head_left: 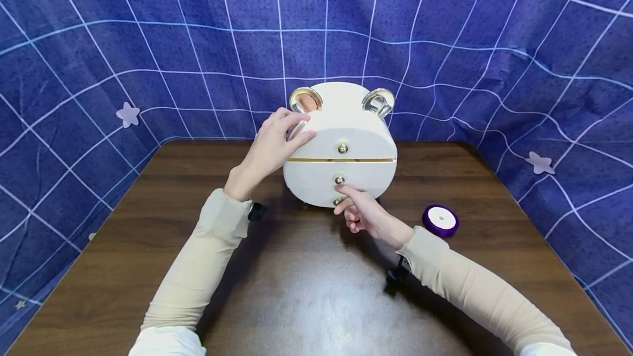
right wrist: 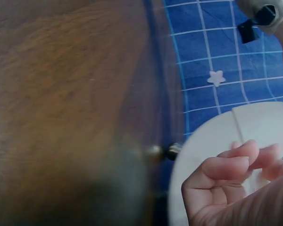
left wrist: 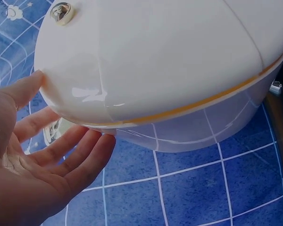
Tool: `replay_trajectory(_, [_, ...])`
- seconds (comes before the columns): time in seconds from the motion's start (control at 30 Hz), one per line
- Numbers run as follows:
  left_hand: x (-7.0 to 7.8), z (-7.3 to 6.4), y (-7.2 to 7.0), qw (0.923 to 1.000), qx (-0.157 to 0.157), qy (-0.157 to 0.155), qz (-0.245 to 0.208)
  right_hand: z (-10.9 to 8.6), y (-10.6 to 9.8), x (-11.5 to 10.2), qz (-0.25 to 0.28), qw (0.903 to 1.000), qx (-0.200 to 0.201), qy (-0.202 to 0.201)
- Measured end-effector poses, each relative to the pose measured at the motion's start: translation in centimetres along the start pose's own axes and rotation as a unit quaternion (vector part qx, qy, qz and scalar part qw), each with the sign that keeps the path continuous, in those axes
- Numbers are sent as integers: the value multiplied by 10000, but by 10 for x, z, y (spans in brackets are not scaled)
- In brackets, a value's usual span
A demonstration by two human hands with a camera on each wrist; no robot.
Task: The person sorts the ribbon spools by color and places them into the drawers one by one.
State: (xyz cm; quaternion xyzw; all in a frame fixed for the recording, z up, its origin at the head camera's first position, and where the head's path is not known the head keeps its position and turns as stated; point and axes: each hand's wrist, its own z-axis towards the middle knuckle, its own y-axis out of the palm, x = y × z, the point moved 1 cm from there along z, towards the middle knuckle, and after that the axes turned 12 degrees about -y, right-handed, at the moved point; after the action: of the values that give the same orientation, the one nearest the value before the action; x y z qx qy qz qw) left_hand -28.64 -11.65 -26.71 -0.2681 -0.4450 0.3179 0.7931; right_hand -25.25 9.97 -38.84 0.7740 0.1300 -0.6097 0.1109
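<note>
In the head view, a white rounded drawer box [head_left: 341, 172] with two shiny ear-like discs stands at the table's back. My left hand [head_left: 269, 150] holds its upper left edge, the thumb on the front face and the other fingers around the side, as in the left wrist view [left wrist: 52, 150]. My right hand [head_left: 368, 213] is at the lower front, its thumb and a finger on either side of the lowest round knob [head_left: 338, 201]. The middle knob [head_left: 339, 179] is just above. In the right wrist view, the right hand's curled fingers [right wrist: 226, 165] hide the lowest knob.
On the brown wooden table [head_left: 198, 180], a purple-rimmed roll with a white centre [head_left: 441, 218] lies to the right of the box. Blue gridded cloth [head_left: 222, 48] with stars hangs behind and along both sides. Shiny ear discs [head_left: 378, 102] stick out above the box.
</note>
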Motion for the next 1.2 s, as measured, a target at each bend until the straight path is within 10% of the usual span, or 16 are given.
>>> replay_trajectory(1.2, [-1,0,-1,10000,54,26,26,12,9,15,82,9992,-203,342])
